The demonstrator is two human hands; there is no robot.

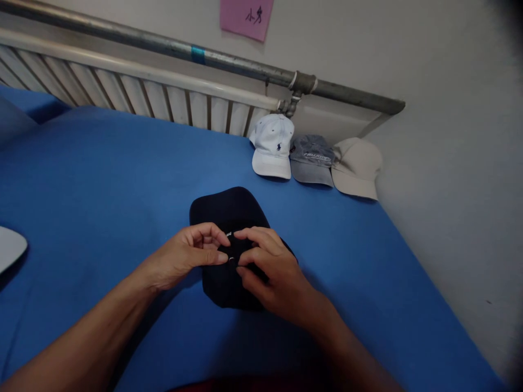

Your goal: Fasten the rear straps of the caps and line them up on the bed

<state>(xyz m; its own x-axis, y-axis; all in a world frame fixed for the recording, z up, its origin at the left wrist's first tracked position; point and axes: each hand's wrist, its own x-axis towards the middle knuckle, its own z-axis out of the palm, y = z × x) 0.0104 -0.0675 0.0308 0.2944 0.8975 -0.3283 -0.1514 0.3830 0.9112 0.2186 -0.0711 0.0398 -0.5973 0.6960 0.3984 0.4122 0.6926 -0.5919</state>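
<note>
A dark navy or black cap [226, 207] lies on the blue cloth, its brim toward the far side. Small metal bits show near its middle: a shiny buckle-like piece [231, 259] and a pale label [229, 234]. My left hand [192, 247] is closed at the cap from the left, thumb tip beside the shiny piece, fingers curled above. From the right, my right hand [272, 261] bends over the cap, thumb and forefinger pinched together near the same piece. What exactly the fingertips grip is too dark to make out, though both touch the cap.
Along the wall stand a white cap [272, 141], a grey cap [312, 158] and a beige cap [357, 166]. Behind the blue surface [102, 163] runs a white radiator [155, 100] under a metal pipe [245, 68]. A white rounded object [10, 247] sits at left.
</note>
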